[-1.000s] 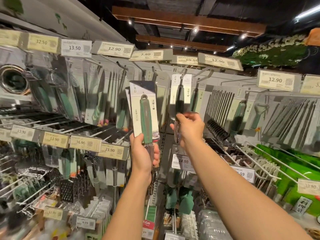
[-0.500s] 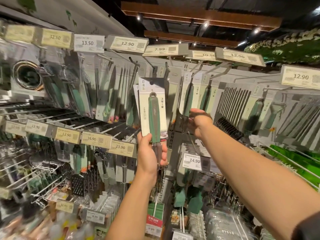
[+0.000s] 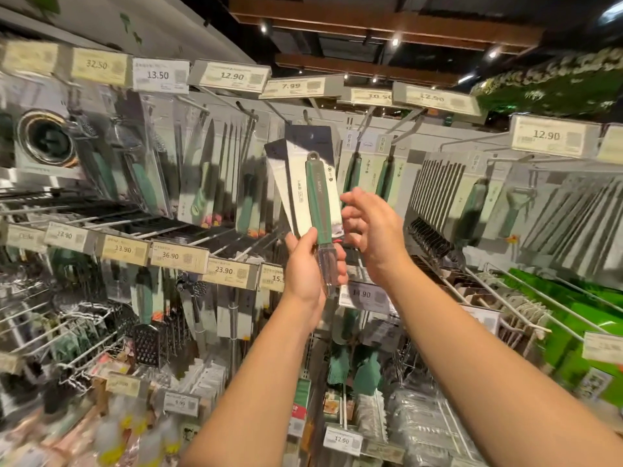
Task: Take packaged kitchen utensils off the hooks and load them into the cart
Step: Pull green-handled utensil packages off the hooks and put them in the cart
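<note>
Packaged utensils (image 3: 312,183) are held up at centre, in front of the hook wall: two flat carded packs fanned together, the front one carrying a green-handled tool with a hanging loop at its top and a clear blister over the working end. Both packs are gripped low down by the left hand (image 3: 308,264), thumb across the front, fingers curled round the blister. The right hand (image 3: 372,227) is seen just beside the cards on the right, fingers spread and loosely bent, holding nothing; whether the card edge is touched cannot be told.

Handling is judged easy: light weight, a stiff card back, a slick plastic front. The fanned rear card looks the likelier one to slip, so a pinch across both cards near the handle would be safest, with the thin upper corners left alone since they would bend. The cart is not in view, so loading is judged not yet done.

Writing can be read on the price tags. Along the top rail, left to right: 32.50, 13.50 (image 3: 158,75), 12.90 (image 3: 232,75), 7.99, a blurred tag that seems to read 10.50, then 12.90, and 12.90 (image 3: 546,134) at far right. On the lower rail: 13.90, 36.90 (image 3: 170,256), 23.90. Print on the held card is too small to be read.
</note>
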### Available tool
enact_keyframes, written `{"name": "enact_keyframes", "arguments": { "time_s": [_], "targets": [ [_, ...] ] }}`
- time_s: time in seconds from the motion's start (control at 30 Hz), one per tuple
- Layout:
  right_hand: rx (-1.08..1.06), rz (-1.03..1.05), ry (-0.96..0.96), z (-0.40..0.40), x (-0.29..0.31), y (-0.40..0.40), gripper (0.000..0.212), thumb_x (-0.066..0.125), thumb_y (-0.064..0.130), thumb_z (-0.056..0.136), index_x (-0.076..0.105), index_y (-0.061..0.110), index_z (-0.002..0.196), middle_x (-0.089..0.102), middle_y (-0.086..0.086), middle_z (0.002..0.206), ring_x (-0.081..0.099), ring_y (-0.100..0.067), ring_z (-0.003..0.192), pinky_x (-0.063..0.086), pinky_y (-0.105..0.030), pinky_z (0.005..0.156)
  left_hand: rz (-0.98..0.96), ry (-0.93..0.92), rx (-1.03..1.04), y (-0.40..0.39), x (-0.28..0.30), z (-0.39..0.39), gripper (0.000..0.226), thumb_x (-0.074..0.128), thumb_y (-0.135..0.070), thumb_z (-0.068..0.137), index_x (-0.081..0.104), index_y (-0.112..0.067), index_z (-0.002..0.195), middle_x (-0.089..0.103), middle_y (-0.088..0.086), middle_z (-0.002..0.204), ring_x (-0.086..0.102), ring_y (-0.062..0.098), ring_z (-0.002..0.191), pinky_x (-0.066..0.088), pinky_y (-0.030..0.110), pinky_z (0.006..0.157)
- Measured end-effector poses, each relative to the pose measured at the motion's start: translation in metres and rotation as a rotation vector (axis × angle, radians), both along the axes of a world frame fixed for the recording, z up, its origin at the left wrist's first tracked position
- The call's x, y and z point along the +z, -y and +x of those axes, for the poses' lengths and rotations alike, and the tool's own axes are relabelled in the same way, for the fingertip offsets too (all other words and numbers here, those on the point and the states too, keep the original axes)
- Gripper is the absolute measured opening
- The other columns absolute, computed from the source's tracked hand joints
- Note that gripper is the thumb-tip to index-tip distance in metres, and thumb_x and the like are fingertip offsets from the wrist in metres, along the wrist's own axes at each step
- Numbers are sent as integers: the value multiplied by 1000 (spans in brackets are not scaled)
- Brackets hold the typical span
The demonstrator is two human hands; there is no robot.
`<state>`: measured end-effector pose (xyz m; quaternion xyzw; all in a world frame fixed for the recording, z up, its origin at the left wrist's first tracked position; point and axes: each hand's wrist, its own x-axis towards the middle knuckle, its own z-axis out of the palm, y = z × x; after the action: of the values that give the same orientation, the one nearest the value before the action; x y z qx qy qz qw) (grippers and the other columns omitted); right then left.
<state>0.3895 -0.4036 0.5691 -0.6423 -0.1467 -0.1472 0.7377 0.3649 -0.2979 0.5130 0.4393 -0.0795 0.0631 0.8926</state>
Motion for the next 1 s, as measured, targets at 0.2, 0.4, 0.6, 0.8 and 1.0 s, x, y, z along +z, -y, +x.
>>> {"name": "enact_keyframes", "arguments": {
  "time_s": [0.2, 0.4, 0.6, 0.8, 1.0],
  "targets": [
    [-90, -182, 17, -19, -7, -1, 60, 92, 27, 72, 55, 19, 118, 59, 1, 89, 64, -15, 74, 52, -32, 59, 104, 43, 33, 12, 1, -14, 45, 52, -50, 104, 31, -46, 144, 62, 18, 140, 71, 32, 89, 59, 46, 70],
    [-130, -115, -29, -26, -13, 2, 51, 89, 29, 76, 55, 21, 113, 63, -5, 109, 65, -14, 93, 52, -27, 74, 316, 111, 184, 12, -4, -25, 26, 43, -36, 112, 25, -39, 131, 60, 0, 99, 54, 11, 64, 52, 24, 57],
    [-256, -15, -14, -24, -19, 1, 51, 87, 29, 75, 57, 22, 114, 58, 0, 104, 61, -18, 95, 55, -39, 84, 371, 107, 265, 13, -4, -26, 15, 39, -51, 105, 36, -40, 115, 61, 15, 118, 60, 21, 74, 46, 26, 53],
    [-414, -12, 75, -27, -18, -1, 42, 81, 26, 76, 58, 28, 111, 65, 4, 115, 66, -22, 110, 55, -51, 97, 309, 76, 371, 8, -8, -21, 4, 40, -38, 104, 37, -38, 107, 56, 8, 81, 57, 23, 64, 47, 40, 61],
    [-501, -158, 261, -27, -6, 7, 39, 78, 18, 85, 60, 25, 119, 60, 6, 122, 57, -8, 116, 46, -33, 108, 193, 35, 336, 0, -7, -16, 16, 38, -18, 112, 40, -33, 107, 49, 6, 73, 48, 18, 54, 38, 31, 48]
  ]
}}
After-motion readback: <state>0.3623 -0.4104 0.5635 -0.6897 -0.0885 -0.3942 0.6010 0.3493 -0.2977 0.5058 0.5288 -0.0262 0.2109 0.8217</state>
